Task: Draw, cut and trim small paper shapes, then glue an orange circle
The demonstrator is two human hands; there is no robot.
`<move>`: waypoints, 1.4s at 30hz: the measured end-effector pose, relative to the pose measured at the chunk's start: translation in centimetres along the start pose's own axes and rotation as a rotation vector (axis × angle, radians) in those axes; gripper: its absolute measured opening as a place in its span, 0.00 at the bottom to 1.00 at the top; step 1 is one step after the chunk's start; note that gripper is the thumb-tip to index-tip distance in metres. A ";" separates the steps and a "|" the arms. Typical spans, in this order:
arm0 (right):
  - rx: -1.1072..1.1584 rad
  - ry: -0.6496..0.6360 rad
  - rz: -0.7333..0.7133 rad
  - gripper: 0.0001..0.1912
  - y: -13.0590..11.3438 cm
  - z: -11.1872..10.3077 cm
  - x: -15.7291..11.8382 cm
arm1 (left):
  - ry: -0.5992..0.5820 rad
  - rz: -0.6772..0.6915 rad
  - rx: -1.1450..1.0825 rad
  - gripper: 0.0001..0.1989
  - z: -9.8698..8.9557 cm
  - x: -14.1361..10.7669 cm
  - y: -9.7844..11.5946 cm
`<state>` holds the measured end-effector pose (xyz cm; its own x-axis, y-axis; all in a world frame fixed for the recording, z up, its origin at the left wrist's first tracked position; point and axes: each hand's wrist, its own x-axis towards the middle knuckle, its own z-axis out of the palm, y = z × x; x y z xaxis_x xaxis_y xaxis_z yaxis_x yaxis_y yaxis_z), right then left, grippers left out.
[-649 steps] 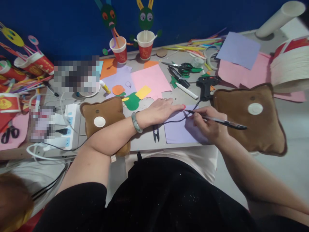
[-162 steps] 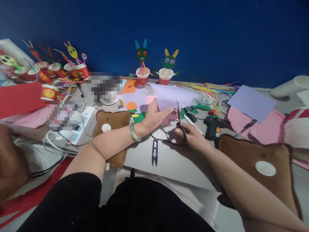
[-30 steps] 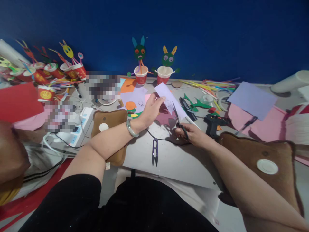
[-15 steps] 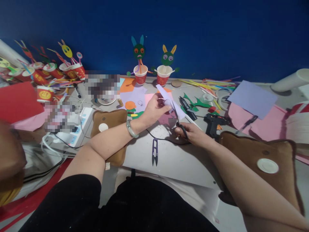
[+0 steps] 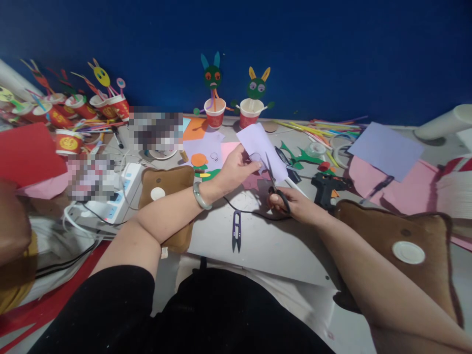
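Observation:
My left hand [image 5: 239, 167] pinches a sheet of lilac paper [image 5: 260, 140] by its lower left part, thumb in front. A drawn outline shows on the paper near the thumb. In my right hand [image 5: 291, 202] is a pair of dark scissors [image 5: 273, 184], fingers in the handles, blades pointing up and lying at the paper beside the outline. Below my hands, a pair of purple thread snips [image 5: 236, 231] lies on the table. Behind the paper stand two red paper cups [image 5: 215, 115] with green-headed paper figures.
A black glue gun [image 5: 324, 189] lies right of my right hand, near green paper scraps [image 5: 304, 158]. Brown cushions [image 5: 391, 241] flank my arms. A white power strip [image 5: 120, 194] sits left. Another person's arm [image 5: 13, 226] shows at the far left.
The lilac paper has turned so that its broad face now shows to me, where it was seen more edge-on. The scissors stay at the paper, tilted slightly differently.

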<state>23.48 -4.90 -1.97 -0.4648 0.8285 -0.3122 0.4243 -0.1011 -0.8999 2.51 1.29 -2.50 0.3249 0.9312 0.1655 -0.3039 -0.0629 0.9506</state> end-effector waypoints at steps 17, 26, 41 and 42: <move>-0.001 0.008 0.009 0.35 -0.1 0.0 0.0 | -0.010 0.011 -0.023 0.20 0.1 -0.1 0.0; -0.019 0.021 0.032 0.38 -0.1 -0.2 -0.2 | -0.003 -0.031 -0.026 0.21 0.1 0.0 0.1; 0.047 0.030 0.059 0.39 0.1 -0.4 -0.2 | 0.015 -0.014 0.003 0.17 0.0 0.1 -0.2; 0.053 0.032 0.060 0.39 0.0 -0.4 -0.2 | 0.014 -0.018 0.005 0.18 0.0 0.1 -0.2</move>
<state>23.89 -4.85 -1.81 -0.4142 0.8372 -0.3571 0.4088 -0.1795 -0.8948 2.59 1.40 -2.65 0.3173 0.9373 0.1444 -0.2937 -0.0476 0.9547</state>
